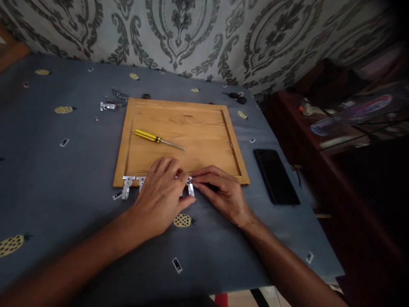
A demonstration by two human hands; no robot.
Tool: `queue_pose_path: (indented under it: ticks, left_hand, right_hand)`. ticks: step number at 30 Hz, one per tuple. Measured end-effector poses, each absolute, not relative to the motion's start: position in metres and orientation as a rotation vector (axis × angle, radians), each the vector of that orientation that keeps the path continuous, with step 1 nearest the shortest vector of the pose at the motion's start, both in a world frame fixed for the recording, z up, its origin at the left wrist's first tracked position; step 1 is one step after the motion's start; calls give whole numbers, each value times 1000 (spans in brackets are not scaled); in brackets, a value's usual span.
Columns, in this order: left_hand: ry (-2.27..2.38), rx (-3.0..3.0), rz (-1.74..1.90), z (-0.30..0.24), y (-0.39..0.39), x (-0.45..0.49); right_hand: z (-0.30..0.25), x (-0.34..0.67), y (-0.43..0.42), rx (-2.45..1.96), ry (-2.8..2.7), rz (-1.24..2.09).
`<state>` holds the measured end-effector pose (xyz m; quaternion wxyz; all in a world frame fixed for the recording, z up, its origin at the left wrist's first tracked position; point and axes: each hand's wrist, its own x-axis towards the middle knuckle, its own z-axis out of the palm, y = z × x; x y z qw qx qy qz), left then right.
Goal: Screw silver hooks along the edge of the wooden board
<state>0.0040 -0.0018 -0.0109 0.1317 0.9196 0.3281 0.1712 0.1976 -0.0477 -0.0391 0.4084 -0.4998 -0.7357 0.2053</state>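
A framed wooden board (185, 140) lies flat on the cloth. Silver metal hooks are lined up along its near edge, the leftmost hook (127, 187) fully visible. My left hand (162, 192) covers the middle of that edge, its thumb and fingers closed around the rightmost hook (191, 187). From the right, my right hand (223, 192) pinches at the top of the same hook; whatever sits between those fingertips is too small to make out. A yellow-handled screwdriver (148, 135) rests on the board, beyond my left hand.
A black phone (276, 176) lies right of the board. Loose metal hooks (110, 105) sit at its far left corner, near a tiny screw (96, 119). Dark keys (238, 97) are at the back right. Patterned fabric (179, 34) rises behind the table.
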Motion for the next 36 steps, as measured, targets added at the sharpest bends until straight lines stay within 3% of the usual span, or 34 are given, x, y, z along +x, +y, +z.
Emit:
queue_pose_path:
  ticks: [36]
  left_hand:
    - [995, 2627, 407, -5, -2, 5]
  right_hand:
    - [-19, 200, -19, -1326, -1753, 541]
